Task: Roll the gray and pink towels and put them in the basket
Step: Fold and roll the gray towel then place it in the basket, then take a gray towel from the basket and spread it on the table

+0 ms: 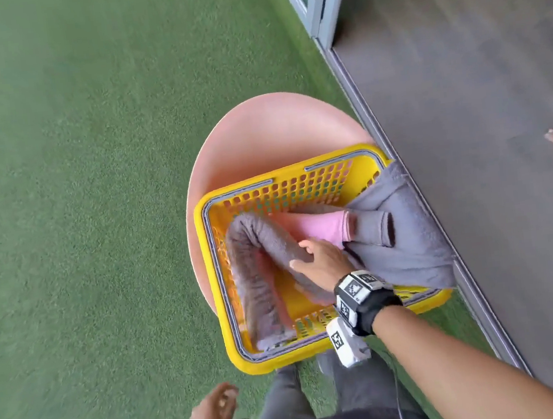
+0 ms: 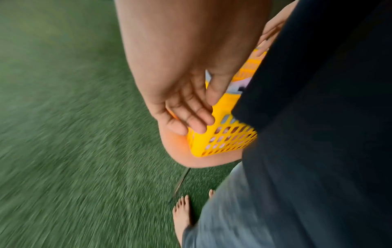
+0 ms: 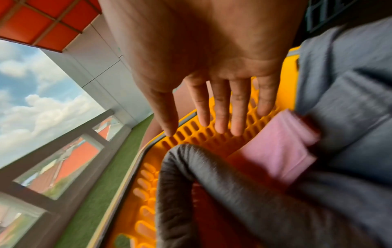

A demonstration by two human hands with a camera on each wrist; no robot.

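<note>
Your right hand (image 1: 323,266) rests flat-fingered on the rolled gray towel (image 1: 256,256) inside the yellow plastic basket (image 1: 338,157); your left hand (image 1: 212,416) hangs relaxed, holding nothing.

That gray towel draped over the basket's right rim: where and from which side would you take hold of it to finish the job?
Probably by the loose fold hanging outside the yellow basket, from the right. The gray towel lies bunched and unrolled across that rim, and the open right hand is beside it. The rolled towel and pink towel fill the inside.
</note>
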